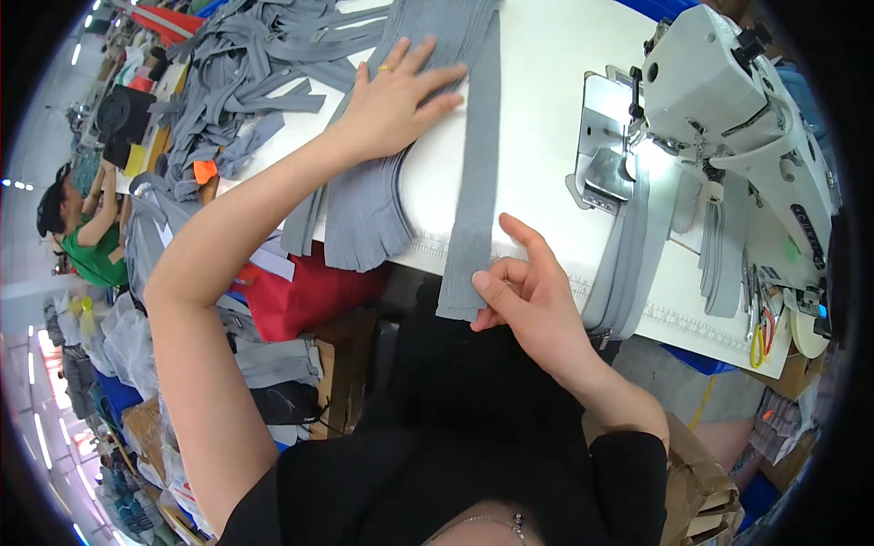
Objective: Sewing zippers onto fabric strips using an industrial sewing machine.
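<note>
My left hand [401, 100] rests with fingers spread on a stack of grey fabric strips [364, 218] whose frayed lower ends fan out on the white table [537, 55]. My right hand [519, 291] grips the lower end of a single grey strip [478, 173] between thumb and curled fingers, index finger raised, at the table's front edge. This strip runs up beside the stack. To the right, a white sewing machine [701, 82] has its light on, with long grey strips [628, 264] lying under and in front of it.
Tangled grey strips [228, 82] pile at the back left. Scissors [757, 337] and tools lie at the right beside more strips [724, 255]. A red cloth [300, 305] hangs below the table's left front. A co-worker in a green top [96, 250] is at the far left.
</note>
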`<state>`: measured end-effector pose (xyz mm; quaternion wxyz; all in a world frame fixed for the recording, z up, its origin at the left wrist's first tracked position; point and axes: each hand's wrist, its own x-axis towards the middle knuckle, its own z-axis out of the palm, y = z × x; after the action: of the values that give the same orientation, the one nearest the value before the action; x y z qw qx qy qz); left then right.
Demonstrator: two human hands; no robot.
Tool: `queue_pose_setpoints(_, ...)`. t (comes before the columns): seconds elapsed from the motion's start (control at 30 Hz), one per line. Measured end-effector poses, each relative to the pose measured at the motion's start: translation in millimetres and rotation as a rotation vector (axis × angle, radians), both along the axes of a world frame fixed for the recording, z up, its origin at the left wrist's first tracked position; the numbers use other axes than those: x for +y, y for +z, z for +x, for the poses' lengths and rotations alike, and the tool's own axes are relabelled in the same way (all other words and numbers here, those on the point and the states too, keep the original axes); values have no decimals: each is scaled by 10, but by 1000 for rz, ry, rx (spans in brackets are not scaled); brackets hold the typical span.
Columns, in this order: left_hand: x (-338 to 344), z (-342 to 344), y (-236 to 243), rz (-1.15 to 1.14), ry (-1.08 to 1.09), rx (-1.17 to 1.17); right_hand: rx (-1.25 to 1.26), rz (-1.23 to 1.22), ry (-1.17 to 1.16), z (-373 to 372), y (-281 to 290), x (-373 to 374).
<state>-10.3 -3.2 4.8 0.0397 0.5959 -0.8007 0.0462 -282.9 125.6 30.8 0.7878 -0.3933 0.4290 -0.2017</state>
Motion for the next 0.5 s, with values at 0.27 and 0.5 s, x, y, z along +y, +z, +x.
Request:
queue_pose_setpoints(0.27,405,-405,247,-169,-140,433,-72,-234,-144,-28,-299,405)
queue_pose_setpoints(0.5,463,-555,181,-6,-237,362,-46,-309,-105,-66,-367,598)
